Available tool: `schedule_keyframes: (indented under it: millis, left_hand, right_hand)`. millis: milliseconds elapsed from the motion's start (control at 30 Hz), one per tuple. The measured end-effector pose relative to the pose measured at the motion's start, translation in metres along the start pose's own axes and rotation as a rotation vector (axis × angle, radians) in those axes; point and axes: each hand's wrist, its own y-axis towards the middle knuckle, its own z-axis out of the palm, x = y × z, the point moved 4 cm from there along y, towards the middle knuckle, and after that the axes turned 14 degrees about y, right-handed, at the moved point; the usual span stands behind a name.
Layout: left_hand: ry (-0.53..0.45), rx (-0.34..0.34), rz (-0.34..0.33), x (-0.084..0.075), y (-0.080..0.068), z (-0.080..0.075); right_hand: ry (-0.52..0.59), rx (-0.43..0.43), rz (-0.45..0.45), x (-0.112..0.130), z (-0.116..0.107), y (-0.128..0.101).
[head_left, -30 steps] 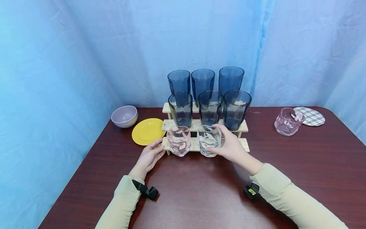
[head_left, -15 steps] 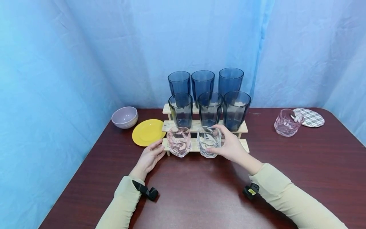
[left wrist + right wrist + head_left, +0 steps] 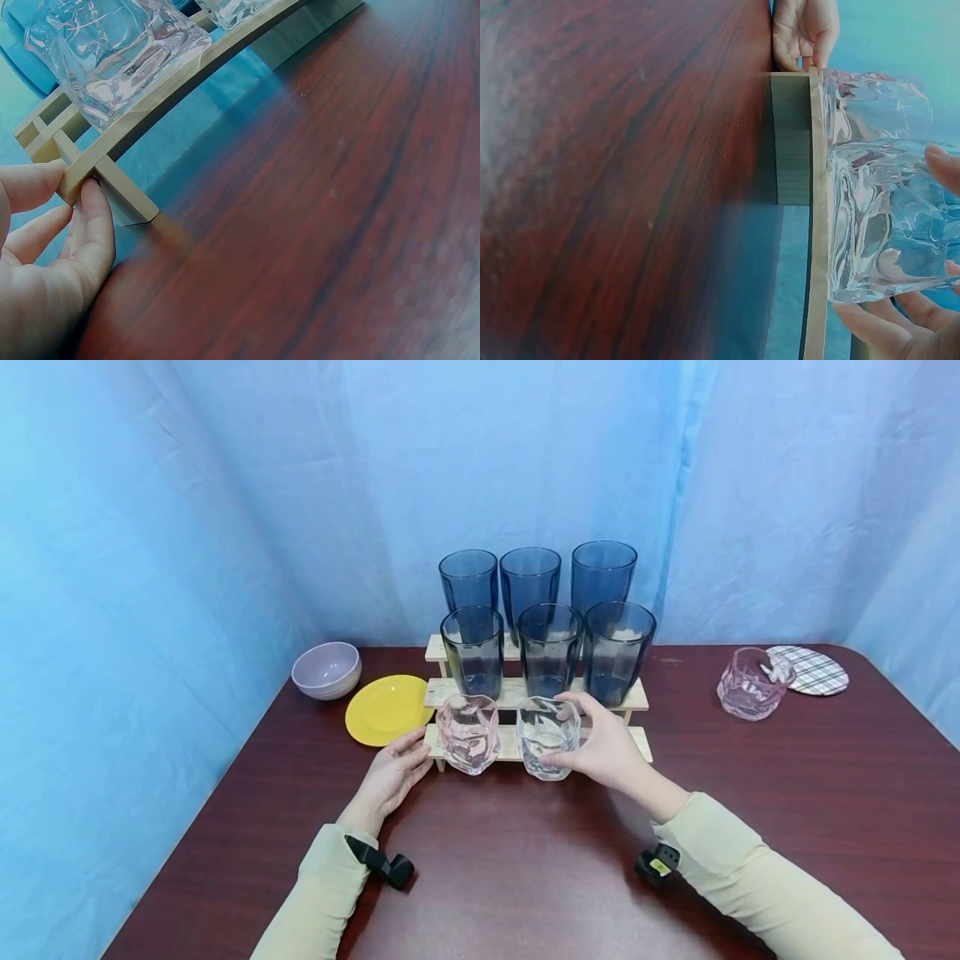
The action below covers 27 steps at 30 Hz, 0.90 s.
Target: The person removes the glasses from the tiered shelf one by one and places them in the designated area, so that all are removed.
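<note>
My left hand (image 3: 390, 781) pinches the left end of the tiered wooden rack's (image 3: 508, 744) lowest step, thumb above and a finger underneath in the left wrist view. The right hand (image 3: 611, 758) holds a clear faceted glass (image 3: 536, 735) by its right side, thumb in front and fingers behind. This clear glass (image 3: 870, 225) stands upright, its base at the step's edge in the right wrist view. To its left on the same step is a pinkish faceted glass (image 3: 468, 739), untouched and apart from it.
Several tall blue tumblers (image 3: 475, 652) fill the two upper steps behind. A yellow plate (image 3: 386, 710) and lilac bowl (image 3: 326, 670) lie left. At the far right, a pink glass (image 3: 752, 689) stands beside a plaid round mat (image 3: 817, 670). Blue curtains enclose the table.
The clear glass has shifted very slightly toward the front, with the right thumb lower on it. My left hand keeps its hold on the rack. The view has tilted slightly upward.
</note>
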Motion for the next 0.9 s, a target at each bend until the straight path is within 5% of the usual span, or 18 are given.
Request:
schedule_keyframes:
  millis: [900]
  left_hand:
    - [-0.007, -0.003, 0.001, 0.001, 0.001, -0.001]
  right_hand:
    - [0.158, 0.047, -0.012, 0.011, -0.021, -0.018]
